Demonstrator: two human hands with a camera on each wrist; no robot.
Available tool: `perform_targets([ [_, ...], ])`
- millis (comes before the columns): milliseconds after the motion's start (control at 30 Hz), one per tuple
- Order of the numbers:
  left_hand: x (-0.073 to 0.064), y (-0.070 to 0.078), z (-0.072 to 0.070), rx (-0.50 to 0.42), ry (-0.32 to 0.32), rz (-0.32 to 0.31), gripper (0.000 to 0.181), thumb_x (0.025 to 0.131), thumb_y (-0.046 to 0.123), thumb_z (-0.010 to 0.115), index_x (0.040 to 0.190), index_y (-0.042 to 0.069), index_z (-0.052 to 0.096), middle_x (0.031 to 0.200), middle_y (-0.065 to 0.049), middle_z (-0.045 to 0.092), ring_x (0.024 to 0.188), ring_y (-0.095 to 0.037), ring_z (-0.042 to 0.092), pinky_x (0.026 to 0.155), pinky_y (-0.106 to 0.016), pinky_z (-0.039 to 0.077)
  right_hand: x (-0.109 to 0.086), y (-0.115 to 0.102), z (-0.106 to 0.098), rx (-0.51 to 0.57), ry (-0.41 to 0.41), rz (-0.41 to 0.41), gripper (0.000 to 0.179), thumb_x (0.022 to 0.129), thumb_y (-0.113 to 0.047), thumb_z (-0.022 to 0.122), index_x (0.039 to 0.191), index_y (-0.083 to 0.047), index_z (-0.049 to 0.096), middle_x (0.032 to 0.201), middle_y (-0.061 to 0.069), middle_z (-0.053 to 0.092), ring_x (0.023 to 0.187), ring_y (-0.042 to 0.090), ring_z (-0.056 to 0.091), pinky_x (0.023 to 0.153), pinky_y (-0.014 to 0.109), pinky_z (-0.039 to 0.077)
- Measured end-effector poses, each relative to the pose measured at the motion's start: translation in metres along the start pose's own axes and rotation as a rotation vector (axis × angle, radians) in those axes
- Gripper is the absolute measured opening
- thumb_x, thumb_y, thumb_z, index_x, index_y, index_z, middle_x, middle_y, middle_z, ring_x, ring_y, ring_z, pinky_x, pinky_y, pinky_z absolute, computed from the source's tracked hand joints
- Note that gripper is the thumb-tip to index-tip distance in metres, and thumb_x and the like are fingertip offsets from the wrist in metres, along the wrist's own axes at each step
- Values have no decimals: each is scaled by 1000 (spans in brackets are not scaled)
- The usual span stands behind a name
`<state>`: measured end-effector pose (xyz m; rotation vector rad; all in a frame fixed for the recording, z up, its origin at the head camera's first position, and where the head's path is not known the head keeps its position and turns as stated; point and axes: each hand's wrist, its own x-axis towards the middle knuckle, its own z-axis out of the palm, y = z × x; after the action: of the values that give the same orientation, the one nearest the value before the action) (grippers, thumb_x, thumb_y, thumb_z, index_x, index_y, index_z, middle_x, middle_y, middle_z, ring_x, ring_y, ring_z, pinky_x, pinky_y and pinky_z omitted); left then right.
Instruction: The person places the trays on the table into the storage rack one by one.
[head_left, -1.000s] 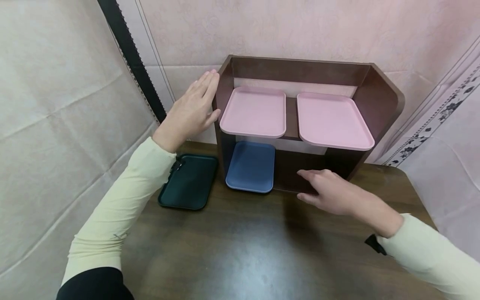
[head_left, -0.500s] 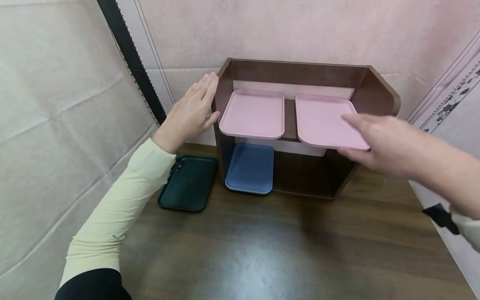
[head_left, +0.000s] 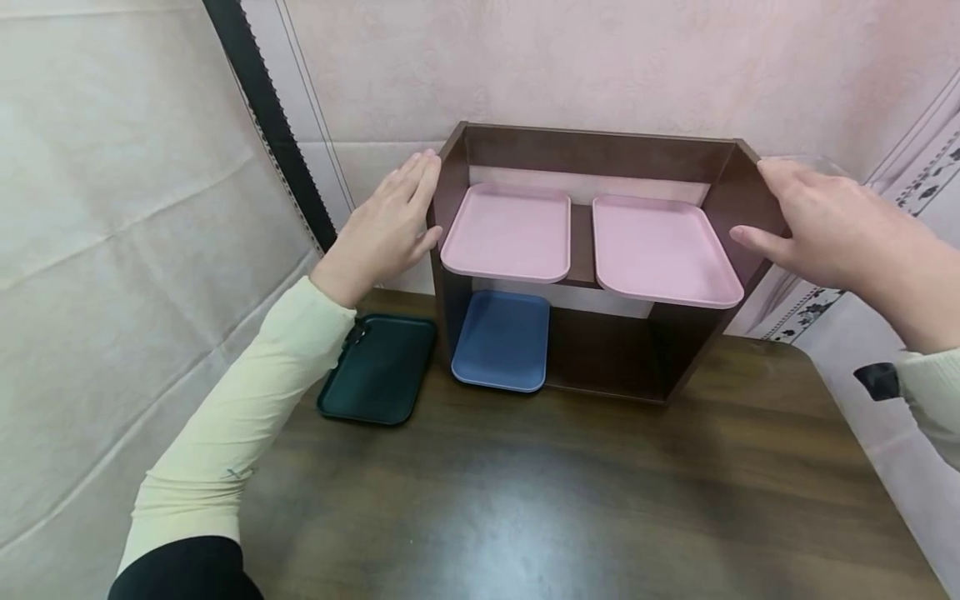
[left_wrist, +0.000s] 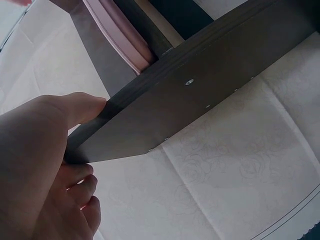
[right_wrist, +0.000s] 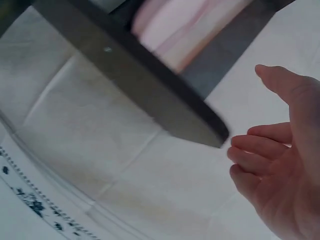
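Note:
A dark brown two-tier shelf (head_left: 600,154) stands against the back wall. My left hand (head_left: 386,223) grips its left side panel (left_wrist: 165,100); in the left wrist view the thumb lies on the edge and the fingers are bent at the panel's end. My right hand (head_left: 840,229) is at the shelf's right side panel (right_wrist: 165,105), thumb and fingers spread apart, with the fingertips close to the panel's end in the right wrist view. Two pink trays, one left (head_left: 510,232) and one right (head_left: 663,250), lie on the upper tier. Below the left one lies a blue tray (head_left: 502,340).
A dark green tray (head_left: 380,368) lies on the brown wooden table (head_left: 487,500), left of the shelf. Pale cloth walls (head_left: 150,208) rise at the left, back and right. The lower right tier (head_left: 600,350) shows bare wood.
My right hand has moved up and right, from in front of the lower tier, past the right pink tray, to the right side panel. The left hand has stayed at the left panel.

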<state>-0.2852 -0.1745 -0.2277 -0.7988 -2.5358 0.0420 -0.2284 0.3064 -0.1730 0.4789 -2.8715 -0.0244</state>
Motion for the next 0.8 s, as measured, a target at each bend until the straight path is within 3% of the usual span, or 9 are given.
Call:
perform_targets([
  [133, 0, 0, -1, 3, -12, -10, 82, 108, 29, 59, 166, -7, 14, 175, -24, 19, 164, -37, 20, 135, -49, 21, 4, 9, 11, 16, 8, 16, 75, 106, -33, 60, 158, 9, 26, 159, 40, 35, 141, 63, 38, 115, 78, 30],
  [333, -3, 1, -2, 5, 6, -3, 82, 107, 28, 59, 165, -8, 15, 175, -25, 20, 164, -38, 21, 135, -50, 22, 0, 16, 29, 45, 90, -2, 68, 104, -27, 64, 150, 10, 29, 157, 37, 38, 134, 63, 42, 106, 80, 35],
  [633, -8, 1, -5, 5, 6, 0, 82, 107, 27, 60, 166, -7, 14, 175, -24, 20, 164, -37, 21, 136, -48, 20, -7, 16, 42, 86, 157, 11, 83, 104, -28, 62, 164, 4, 16, 170, 31, 22, 149, 62, 31, 120, 76, 26],
  [800, -17, 3, -9, 23, 3, 18, 81, 106, 25, 62, 166, -7, 17, 174, -25, 22, 163, -38, 23, 134, -50, 23, -8, 17, 42, 78, 153, 19, 84, 104, -29, 62, 165, 4, 15, 171, 31, 21, 149, 62, 31, 118, 78, 27],
])
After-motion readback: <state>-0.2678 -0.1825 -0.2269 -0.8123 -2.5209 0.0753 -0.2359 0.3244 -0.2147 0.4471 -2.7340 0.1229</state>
